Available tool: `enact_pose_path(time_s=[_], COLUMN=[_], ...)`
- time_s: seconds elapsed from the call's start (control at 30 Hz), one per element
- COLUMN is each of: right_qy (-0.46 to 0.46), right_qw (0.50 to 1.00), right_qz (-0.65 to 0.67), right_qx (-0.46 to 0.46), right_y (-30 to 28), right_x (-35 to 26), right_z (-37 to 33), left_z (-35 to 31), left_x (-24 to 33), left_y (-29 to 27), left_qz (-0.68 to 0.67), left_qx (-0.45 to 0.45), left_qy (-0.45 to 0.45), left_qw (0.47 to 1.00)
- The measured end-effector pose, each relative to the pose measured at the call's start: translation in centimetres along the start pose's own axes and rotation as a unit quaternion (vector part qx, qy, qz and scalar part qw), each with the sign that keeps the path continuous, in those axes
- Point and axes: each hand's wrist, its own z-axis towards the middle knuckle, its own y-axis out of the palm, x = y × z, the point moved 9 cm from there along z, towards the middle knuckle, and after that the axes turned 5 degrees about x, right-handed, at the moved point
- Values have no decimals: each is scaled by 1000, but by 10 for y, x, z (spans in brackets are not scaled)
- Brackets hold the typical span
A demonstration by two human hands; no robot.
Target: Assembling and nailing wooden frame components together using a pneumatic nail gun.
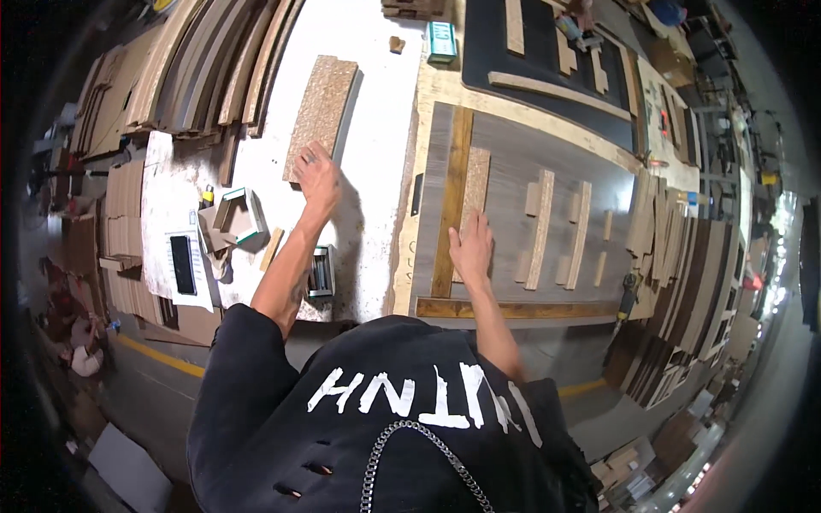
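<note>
A grey panel (516, 154) lies at the worktop's (437, 84) near edge; leftward, the left hand (316, 177) curls over a chipboard stack (325, 98), grip unclear; by the panel's left edge, the right hand (472, 248) rests unclenched on a chipboard strip (478, 181) — likely stiff, light; best held by its long sides.

1. Right of my left grip (316, 175), a lane of white tabletop (380, 162) leaves room to pass toward the grey panel (509, 171).
2. Straight ahead of that grip, the chipboard block (325, 103) bars a low path; farther ahead-left, long boards (197, 68) obstruct me.
3. Left of it and nearer me, an open box (254, 214) stands in the way.
4. Right of my right grip (472, 244), a narrow gap, then wooden strips (540, 231).
</note>
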Motion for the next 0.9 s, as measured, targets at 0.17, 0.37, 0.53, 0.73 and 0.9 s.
enact_pose_path(time_s=[0.17,0.37,0.53,0.73,0.9], right_qy=[40,129,186,83,73], right_qw=[994,851,821,993,981], right_qz=[92,509,521,-48,-152], right_qx=[34,-2,141,65,-96], right_y=[-27,-40,-152,-198,-152], right_x=[2,39,142,440,482], right_z=[-1,-10,1,44,71], left_z=[24,-83,-252,-224,-155], left_x=[-80,119,343,300,166], left_y=[18,-32,-53,-15,-8], left_qz=[-116,-268,-393,-391,-369], left_qx=[124,-107,-266,-287,-158], left_qy=[-96,22,264,64,-36], left_qw=[981,957,840,872,915])
